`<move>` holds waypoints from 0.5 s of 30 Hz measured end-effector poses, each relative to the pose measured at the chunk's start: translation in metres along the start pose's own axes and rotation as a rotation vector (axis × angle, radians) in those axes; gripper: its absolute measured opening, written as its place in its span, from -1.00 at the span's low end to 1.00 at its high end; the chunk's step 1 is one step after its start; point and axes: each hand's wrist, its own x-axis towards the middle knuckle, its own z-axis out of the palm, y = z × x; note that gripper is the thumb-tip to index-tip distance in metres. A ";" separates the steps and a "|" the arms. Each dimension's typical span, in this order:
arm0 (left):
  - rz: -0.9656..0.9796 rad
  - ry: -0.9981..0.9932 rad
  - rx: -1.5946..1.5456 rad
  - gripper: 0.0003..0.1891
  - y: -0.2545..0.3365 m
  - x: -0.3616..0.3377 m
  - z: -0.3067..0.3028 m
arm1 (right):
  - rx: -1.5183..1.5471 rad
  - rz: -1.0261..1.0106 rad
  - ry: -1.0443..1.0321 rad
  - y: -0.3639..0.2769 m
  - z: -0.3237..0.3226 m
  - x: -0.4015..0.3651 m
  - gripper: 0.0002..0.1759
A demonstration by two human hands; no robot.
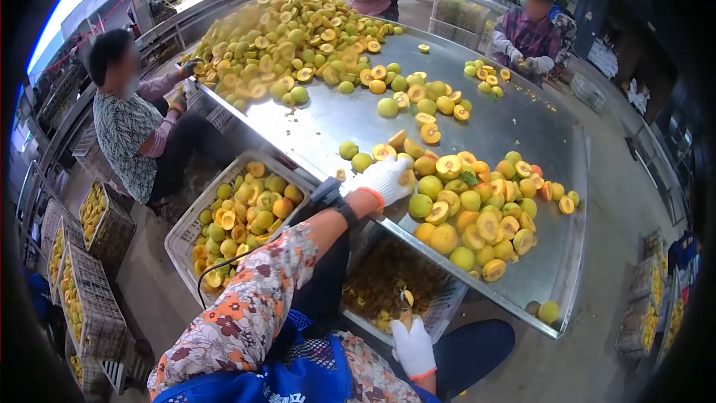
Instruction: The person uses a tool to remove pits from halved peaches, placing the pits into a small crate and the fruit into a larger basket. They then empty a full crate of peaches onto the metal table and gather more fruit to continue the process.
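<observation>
My left hand (pixel 382 180), in a white knitted glove, reaches over the near edge of the metal table (pixel 313 130). Its fingers are closed round a halved yellow peach (pixel 406 177) beside the near pile of whole and halved peaches (pixel 477 209). Lower down, my right hand (pixel 414 348), also gloved in white, is closed round the handle of a small metal-tipped tool (pixel 403 315). A yellow bit of fruit shows at the tool's tip. Under that hand stands a crate (pixel 444 306) with brown pits and scraps in it.
A white crate (pixel 175 242) of halved peaches stands left of my arm. A large peach heap (pixel 283 37) covers the table's far end. Seated at the left is a person (pixel 123 119); two others work across the table. Filled crates (pixel 97 306) line the floor.
</observation>
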 end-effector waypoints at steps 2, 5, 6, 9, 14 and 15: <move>0.089 0.182 -0.129 -0.53 -0.011 -0.016 0.002 | 0.018 -0.027 0.034 0.003 -0.001 0.002 -0.48; 0.239 0.050 0.026 -0.59 -0.007 -0.047 -0.014 | 0.002 -0.215 0.003 -0.001 -0.005 0.009 -0.55; 0.352 0.103 0.036 -0.65 -0.010 -0.050 -0.009 | -0.014 -0.250 -0.008 -0.005 -0.005 0.009 -0.56; 0.310 -0.043 -0.005 -0.64 -0.008 -0.045 -0.011 | 0.169 -0.278 0.021 -0.030 0.000 0.016 -0.75; 0.147 0.087 -0.584 -0.57 0.044 -0.091 -0.039 | 0.041 -0.277 0.230 -0.052 -0.006 0.000 -0.52; 0.130 0.062 -0.623 -0.55 0.049 -0.101 -0.039 | 0.045 -0.253 0.237 -0.056 -0.009 -0.006 -0.52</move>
